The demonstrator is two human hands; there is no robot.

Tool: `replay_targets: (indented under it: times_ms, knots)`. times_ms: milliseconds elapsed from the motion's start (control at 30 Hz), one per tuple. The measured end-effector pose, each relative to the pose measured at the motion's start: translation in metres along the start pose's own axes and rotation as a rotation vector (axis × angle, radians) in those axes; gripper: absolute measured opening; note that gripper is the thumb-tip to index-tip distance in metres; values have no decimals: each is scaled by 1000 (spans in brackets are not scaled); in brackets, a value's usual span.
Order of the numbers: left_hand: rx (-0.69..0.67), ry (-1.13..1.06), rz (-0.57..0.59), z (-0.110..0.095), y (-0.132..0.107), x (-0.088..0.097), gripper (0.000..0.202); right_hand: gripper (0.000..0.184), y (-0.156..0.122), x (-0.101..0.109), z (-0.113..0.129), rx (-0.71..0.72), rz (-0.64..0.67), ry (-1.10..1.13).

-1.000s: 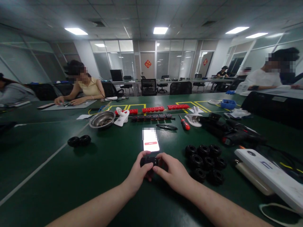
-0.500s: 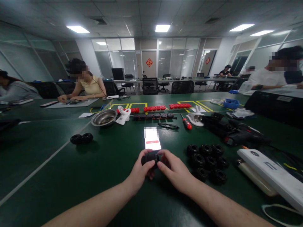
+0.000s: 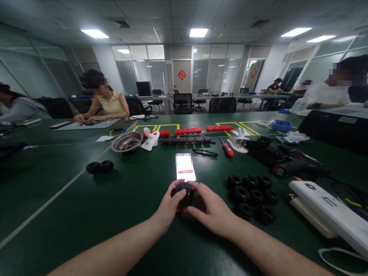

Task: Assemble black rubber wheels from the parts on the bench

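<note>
Between my hands is a black, rounded, wheel-like part (image 3: 188,196), held just above the table in front of a lit phone (image 3: 185,170). My left hand (image 3: 167,206) is closed around its left side, thumb across the near face. Curved about the right side, my right hand (image 3: 214,207) touches it with the fingertips, its thumb low at the near edge. Several black ring-shaped wheels (image 3: 255,196) lie grouped to the right of my right hand. Two more black round parts (image 3: 100,167) sit side by side at the left.
Farther back are a metal bowl (image 3: 126,142), a white bracket (image 3: 151,140), a dark strip of modules (image 3: 188,141), red trays (image 3: 188,131), glasses (image 3: 205,153) and a red screwdriver (image 3: 227,148). A white device (image 3: 327,209) and a black tool (image 3: 290,161) lie right. Other people sit around.
The black part has turned in my hands, showing a smoother, rounder face. My right thumb has slid down and left along its near edge.
</note>
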State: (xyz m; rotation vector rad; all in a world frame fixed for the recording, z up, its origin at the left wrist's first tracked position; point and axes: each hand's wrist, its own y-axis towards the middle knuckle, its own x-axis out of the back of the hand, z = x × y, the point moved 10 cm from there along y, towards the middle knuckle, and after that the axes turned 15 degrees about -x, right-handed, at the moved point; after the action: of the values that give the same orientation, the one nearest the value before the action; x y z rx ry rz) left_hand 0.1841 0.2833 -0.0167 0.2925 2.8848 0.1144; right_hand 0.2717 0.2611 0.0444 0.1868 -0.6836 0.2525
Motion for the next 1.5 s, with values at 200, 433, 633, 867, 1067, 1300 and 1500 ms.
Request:
replay_targets:
  times_ms: [200,433,633,867,1067,1300,1500]
  knots:
    - [9,0,60,0,-3,-4,53,23,7,-2,-18,-135,-20,-11]
    - [34,8,82,0,0,-9,39,46,-2,-1,7,54,-14,-83]
    - [13,41,28,-3,0,-5,31,51,-1,4,5,26,-40,-60]
    - [3,-38,7,-5,-1,-3,32,16,7,3,-17,-122,-86,-129]
    - [-13,-58,38,-3,-2,-4,34,16,6,4,-9,-60,-91,-111]
    - [21,-2,33,2,2,-4,33,47,1,3,4,56,-65,-64]
    - [-23,61,29,-4,-1,-5,31,50,0,-5,3,36,-6,-92]
